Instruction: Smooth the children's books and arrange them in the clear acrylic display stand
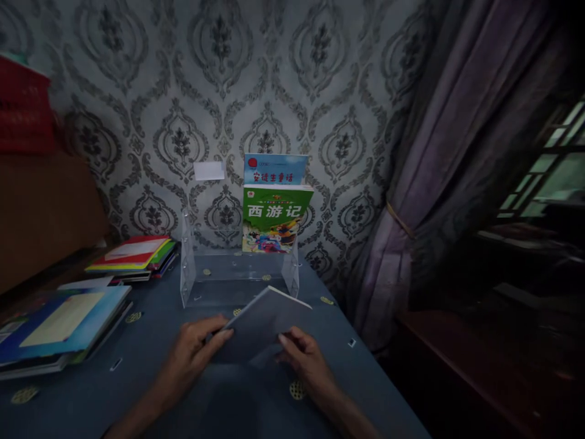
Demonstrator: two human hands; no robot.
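Between my two hands is a thin book (269, 323), tilted, its near face dark and plain in the shade. My left hand (198, 347) grips its left edge between thumb and fingers. On the opposite side, my right hand (306, 360) pinches the right part of it. Just beyond stands a clear acrylic rack (187, 262) with stepped tiers. A green book (276, 219) with white Chinese characters leans upright at the rack's right, and behind it a blue book (276, 169) with red characters shows its upper part.
Stacked books lie on the left: a red and yellow pile (132, 253) and a blue-topped pile (64, 323). A brown box (46, 219) and a red basket (22, 110) stand behind them. Tied purple curtains (393, 262) hang beyond the right edge of the blue tablecloth (365, 396).
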